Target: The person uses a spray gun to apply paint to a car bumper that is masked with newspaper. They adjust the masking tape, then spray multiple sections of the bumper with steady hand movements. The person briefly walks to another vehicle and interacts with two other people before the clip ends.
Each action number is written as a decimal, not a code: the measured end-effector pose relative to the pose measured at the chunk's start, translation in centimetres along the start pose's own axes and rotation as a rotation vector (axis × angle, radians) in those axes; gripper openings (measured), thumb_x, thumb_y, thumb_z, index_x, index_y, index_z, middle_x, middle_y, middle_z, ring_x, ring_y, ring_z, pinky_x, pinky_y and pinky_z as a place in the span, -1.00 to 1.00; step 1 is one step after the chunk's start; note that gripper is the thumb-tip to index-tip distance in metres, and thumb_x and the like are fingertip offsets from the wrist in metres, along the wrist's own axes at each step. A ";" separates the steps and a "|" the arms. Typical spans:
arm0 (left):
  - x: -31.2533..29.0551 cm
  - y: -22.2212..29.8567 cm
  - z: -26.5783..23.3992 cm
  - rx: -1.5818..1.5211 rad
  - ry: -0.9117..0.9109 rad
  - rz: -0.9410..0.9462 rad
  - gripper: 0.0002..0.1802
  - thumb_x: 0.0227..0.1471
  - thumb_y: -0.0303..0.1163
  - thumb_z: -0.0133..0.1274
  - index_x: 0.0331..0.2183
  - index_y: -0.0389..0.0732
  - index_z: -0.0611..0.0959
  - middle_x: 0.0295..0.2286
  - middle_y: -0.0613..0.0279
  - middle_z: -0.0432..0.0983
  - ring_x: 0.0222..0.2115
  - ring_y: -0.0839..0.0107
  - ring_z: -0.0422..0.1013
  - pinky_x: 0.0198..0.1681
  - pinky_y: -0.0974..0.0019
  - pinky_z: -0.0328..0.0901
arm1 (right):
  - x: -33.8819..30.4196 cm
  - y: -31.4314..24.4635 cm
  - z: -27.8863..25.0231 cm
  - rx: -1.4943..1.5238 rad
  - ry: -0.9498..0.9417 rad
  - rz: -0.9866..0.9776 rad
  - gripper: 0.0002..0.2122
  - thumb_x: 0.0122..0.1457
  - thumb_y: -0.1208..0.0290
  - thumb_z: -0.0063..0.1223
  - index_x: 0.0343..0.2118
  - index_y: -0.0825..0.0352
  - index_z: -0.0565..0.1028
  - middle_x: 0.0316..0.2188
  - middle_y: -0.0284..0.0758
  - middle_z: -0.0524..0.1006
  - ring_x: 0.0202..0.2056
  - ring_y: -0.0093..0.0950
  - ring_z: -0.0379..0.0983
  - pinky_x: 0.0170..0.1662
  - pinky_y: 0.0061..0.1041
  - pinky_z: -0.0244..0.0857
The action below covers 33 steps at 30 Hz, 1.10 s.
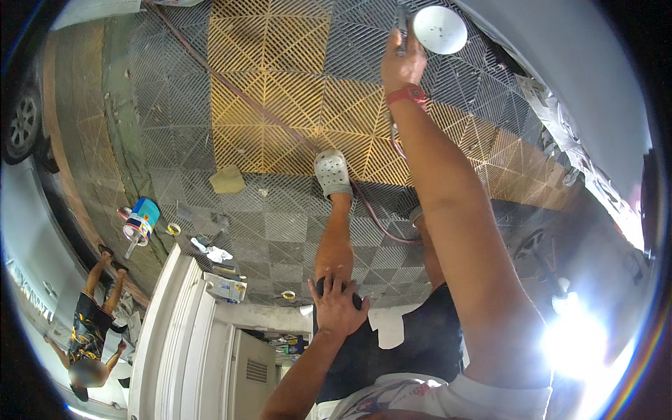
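Note:
My right hand (402,64), with a red band at the wrist, reaches far out over the floor and grips the dark handle of a tool with a round white disc (439,29) at its head. My left hand (337,302) rests spread on my knee, just above dark shorts (420,343), and holds nothing. Beyond it my lower leg ends in a grey perforated clog (332,173) standing on the floor. The floor is grey grid tiles (280,231) with a yellow patch (273,84).
A red hose (378,218) runs across the tiles past the clog. A blue and white can (142,220), tape rolls (173,229), a tan scrap (227,180) and a white panel (182,336) lie left. Another person (91,329) stands at lower left; a car wheel (21,122) is at the far left.

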<state>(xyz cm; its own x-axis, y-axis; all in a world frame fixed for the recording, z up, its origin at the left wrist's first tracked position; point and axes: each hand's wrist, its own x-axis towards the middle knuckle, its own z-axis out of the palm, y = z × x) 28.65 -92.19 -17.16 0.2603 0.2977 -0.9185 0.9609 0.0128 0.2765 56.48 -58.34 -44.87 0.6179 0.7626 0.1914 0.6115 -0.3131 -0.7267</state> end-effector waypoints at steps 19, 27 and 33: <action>-0.6 -1.0 -1.4 0.039 -0.027 -0.004 -0.28 0.13 0.17 0.14 0.17 -0.08 0.68 0.40 0.06 0.17 0.48 0.03 -0.05 0.48 -0.49 -0.33 | -1.6 -13.1 -9.1 0.202 0.046 0.237 -0.61 0.50 0.17 -0.04 -0.06 0.50 0.57 -0.35 -0.26 0.70 -0.34 -0.46 0.57 -0.22 -0.40 0.42; -2.8 1.7 -2.6 0.119 0.102 -0.058 -0.33 0.06 0.14 0.24 0.12 -0.01 0.71 0.36 0.01 0.27 0.45 -0.03 0.02 0.47 -0.54 -0.32 | -0.8 -20.9 -14.1 0.415 -0.134 0.220 -0.67 0.52 0.20 -0.07 -0.06 0.42 0.57 -0.35 -0.36 0.69 -0.39 -0.60 0.51 -0.30 -0.48 0.37; -9.3 -4.9 -4.7 -0.455 0.687 0.045 -0.35 0.23 0.04 0.17 0.15 -0.24 0.65 0.28 -0.14 0.36 0.34 -0.05 0.23 0.42 -0.24 0.02 | 0.3 -22.2 -23.1 0.204 -0.030 0.281 -0.55 0.50 0.15 -0.05 0.18 0.47 0.51 -0.27 -0.19 0.73 -0.28 -0.45 0.66 -0.21 -0.39 0.51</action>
<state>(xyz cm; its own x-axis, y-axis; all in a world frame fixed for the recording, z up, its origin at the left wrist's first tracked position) 21.02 -90.51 -8.60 0.0402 0.8228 -0.5669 0.7808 0.3282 0.5317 54.50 -64.23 -13.44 0.7313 0.6801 -0.0517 0.3067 -0.3957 -0.8657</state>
